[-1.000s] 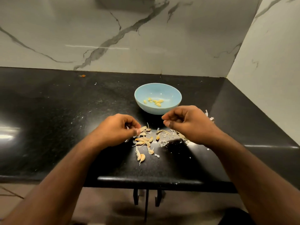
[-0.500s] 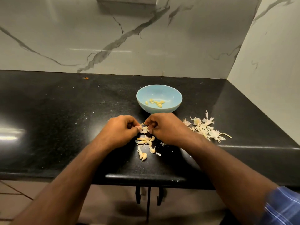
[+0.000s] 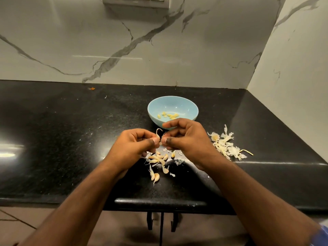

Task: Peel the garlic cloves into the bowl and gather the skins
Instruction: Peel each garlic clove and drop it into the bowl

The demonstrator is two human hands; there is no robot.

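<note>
We are noting a black counter (image 3: 53,139) backed by a marble wall (image 3: 71,41), with a heap of skins (image 3: 225,146) lying to the right, near our right wrist. Unpeeled cloves (image 3: 158,160) are lying scattered below our hands. The blue bowl (image 3: 188,107) is sitting just behind the right hand, holding a few peeled cloves (image 3: 169,115). We are pinching one clove (image 3: 159,137) between the left hand (image 3: 132,148) and right hand (image 3: 186,137), thumbs meeting on it, above the counter.
</note>
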